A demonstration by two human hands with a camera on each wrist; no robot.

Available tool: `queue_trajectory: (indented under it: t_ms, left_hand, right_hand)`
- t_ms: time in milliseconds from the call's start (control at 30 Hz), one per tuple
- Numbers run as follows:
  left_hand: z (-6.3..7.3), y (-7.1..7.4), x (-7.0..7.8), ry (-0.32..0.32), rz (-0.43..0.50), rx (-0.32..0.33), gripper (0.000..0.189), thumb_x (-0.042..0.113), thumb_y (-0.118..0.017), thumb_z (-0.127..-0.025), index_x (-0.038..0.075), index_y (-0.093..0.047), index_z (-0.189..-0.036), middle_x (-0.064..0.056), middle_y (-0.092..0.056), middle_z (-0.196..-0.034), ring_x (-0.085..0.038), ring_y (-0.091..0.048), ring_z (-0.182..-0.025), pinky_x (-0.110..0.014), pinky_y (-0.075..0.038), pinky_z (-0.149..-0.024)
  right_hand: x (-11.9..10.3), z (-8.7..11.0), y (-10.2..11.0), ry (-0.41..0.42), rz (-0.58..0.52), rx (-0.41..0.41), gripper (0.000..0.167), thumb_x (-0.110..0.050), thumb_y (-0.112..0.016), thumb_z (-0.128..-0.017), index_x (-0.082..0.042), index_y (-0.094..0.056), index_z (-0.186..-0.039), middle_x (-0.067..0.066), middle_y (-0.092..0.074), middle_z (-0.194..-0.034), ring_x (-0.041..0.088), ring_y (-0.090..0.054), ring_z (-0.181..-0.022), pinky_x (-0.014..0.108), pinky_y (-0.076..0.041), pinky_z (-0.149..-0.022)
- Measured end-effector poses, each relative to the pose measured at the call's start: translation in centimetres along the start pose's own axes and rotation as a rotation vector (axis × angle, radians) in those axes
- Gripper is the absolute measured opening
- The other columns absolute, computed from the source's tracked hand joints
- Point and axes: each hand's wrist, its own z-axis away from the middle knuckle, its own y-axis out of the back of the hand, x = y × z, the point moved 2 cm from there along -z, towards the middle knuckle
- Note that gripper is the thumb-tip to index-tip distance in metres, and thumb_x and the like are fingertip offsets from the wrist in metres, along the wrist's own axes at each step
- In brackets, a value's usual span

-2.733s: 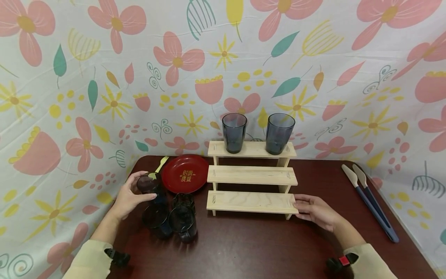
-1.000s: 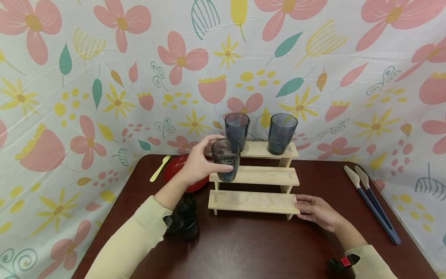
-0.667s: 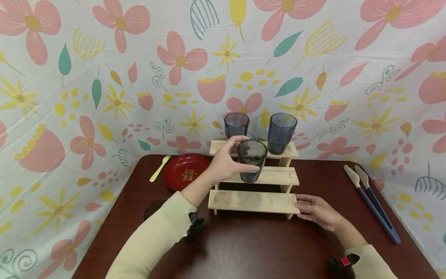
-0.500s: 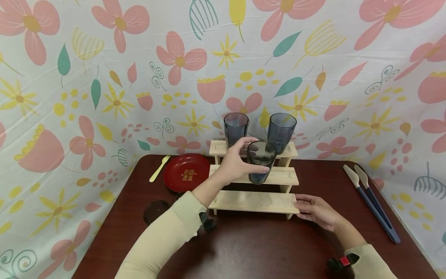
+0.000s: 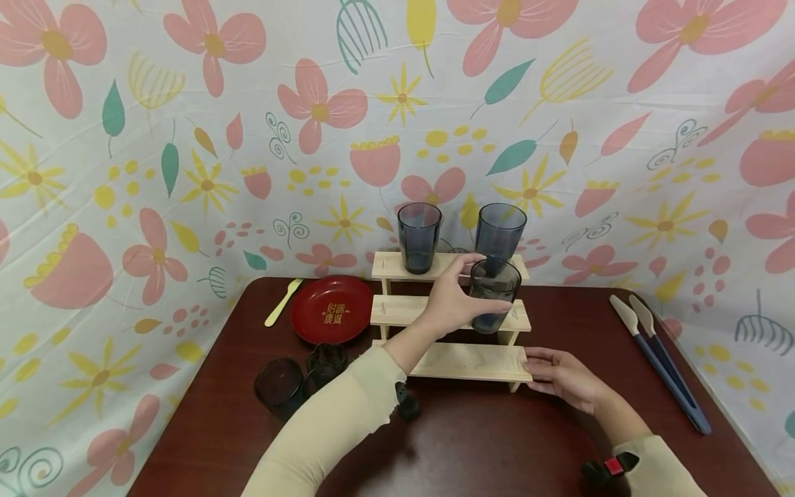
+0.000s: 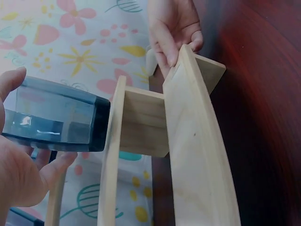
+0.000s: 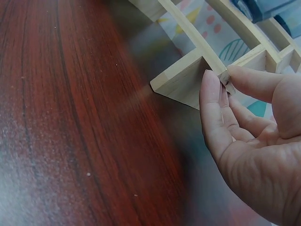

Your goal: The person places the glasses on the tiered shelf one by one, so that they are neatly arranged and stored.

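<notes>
My left hand (image 5: 456,300) grips a bluish-grey glass tumbler (image 5: 495,297) upright at the right end of the middle step of a three-step wooden rack (image 5: 397,310). In the left wrist view the base of the tumbler (image 6: 61,115) is right at that step's board. My right hand (image 5: 568,378) pinches the right end of the rack's lowest step; in the right wrist view its thumb and fingers lie on either side of the board's end (image 7: 221,70). Two matching tumblers stand on the top step, one at the left (image 5: 419,238), one at the right (image 5: 500,231), partly hidden.
Left of the rack lie a red plate (image 5: 332,309) with gold characters and a yellow fork (image 5: 283,302). Several dark glasses (image 5: 279,386) stand in front of them, partly behind my left sleeve. Blue-handled tongs (image 5: 667,373) lie at the right edge of the table (image 5: 472,442).
My left hand has carried the tumbler from the group of glasses at the left, across the rack, to the right end of the middle step. The right hand stays on the lowest step.
</notes>
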Motion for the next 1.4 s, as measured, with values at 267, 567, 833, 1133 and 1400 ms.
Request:
queue_trajectory:
  t_ms: [267,567,833,1133,1400]
  left_hand:
    - [-0.4,-1.4,-0.7,0.013,-0.030,0.043,0.083,0.032,-0.098,-0.073,0.030,-0.055,-0.144,0.011,-0.055,-0.131,-0.006,-0.059,-0.107,-0.027,-0.056,-0.081]
    - [-0.5,-1.7,-0.6,0.006,-0.051,0.055,0.083,0.033,-0.096,-0.075,0.029,-0.052,-0.146,0.008,-0.056,-0.129,-0.006,-0.059,-0.106,-0.027,-0.055,-0.082]
    - [-0.2,-1.6,-0.2,0.014,-0.090,0.011,0.088,0.036,-0.094,-0.078,0.030,-0.046,-0.152,0.007,-0.051,-0.145,-0.009,-0.057,-0.115,-0.029,-0.054,-0.088]
    - [-0.1,-0.4,0.6,0.025,-0.090,-0.051,0.094,0.037,-0.093,-0.078,0.033,-0.041,-0.156,0.008,-0.051,-0.139,-0.009,-0.054,-0.121,-0.033,-0.053,-0.092]
    - [0.6,2.1,2.7,-0.021,-0.053,-0.101,0.090,0.032,-0.090,-0.083,0.029,-0.041,-0.157,-0.001,-0.052,-0.144,-0.020,-0.054,-0.129,-0.047,-0.050,-0.103]
  right_hand:
    - [0.1,0.0,-0.1,0.008,-0.008,-0.004,0.067,-0.015,-0.057,-0.109,0.017,-0.020,-0.155,0.004,-0.065,-0.124,0.015,-0.068,-0.109,0.037,-0.057,-0.093]
    - [0.1,0.0,-0.2,0.009,-0.009,0.005,0.068,-0.015,-0.057,-0.108,0.018,-0.020,-0.155,0.004,-0.064,-0.125,0.015,-0.067,-0.109,0.037,-0.057,-0.093]
    - [0.2,0.0,-0.2,-0.003,-0.020,-0.005,0.070,-0.016,-0.057,-0.109,0.017,-0.017,-0.156,0.005,-0.064,-0.125,0.015,-0.067,-0.109,0.036,-0.057,-0.094]
    - [0.2,0.1,-0.1,0.007,-0.021,-0.004,0.070,-0.015,-0.057,-0.109,0.017,-0.016,-0.156,0.005,-0.062,-0.127,0.015,-0.067,-0.110,0.035,-0.057,-0.093]
    - [0.3,-0.2,0.2,-0.017,-0.023,0.001,0.071,-0.018,-0.057,-0.109,0.016,-0.016,-0.157,0.004,-0.065,-0.125,0.014,-0.066,-0.111,0.036,-0.056,-0.094]
